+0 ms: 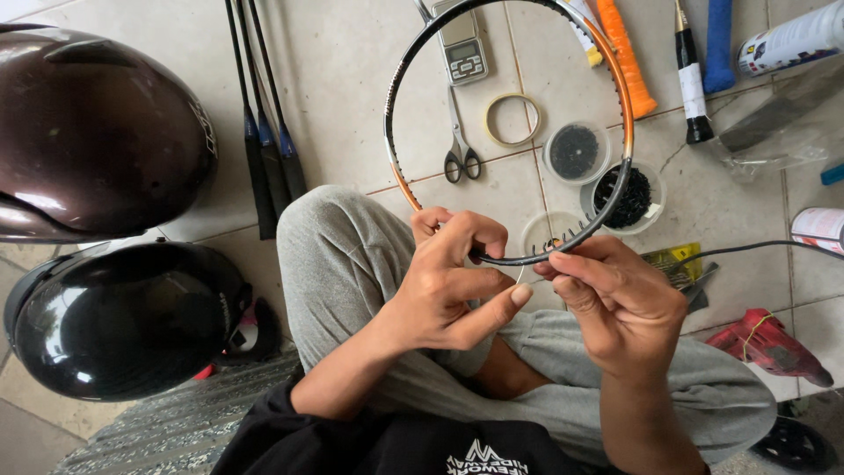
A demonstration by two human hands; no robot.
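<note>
while the left hand pinches the thin, glossy black-and-orange racket frame at its near rim, the right hand fingers close on that rim's small grommets; round clear tubs of black bits sit on smooth tile beyond.

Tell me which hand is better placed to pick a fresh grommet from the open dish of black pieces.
Right. The right hand pinches the racket frame at its lower rim, closest to the dish of black pieces. The left hand grips the frame farther away, steadying it.
</note>
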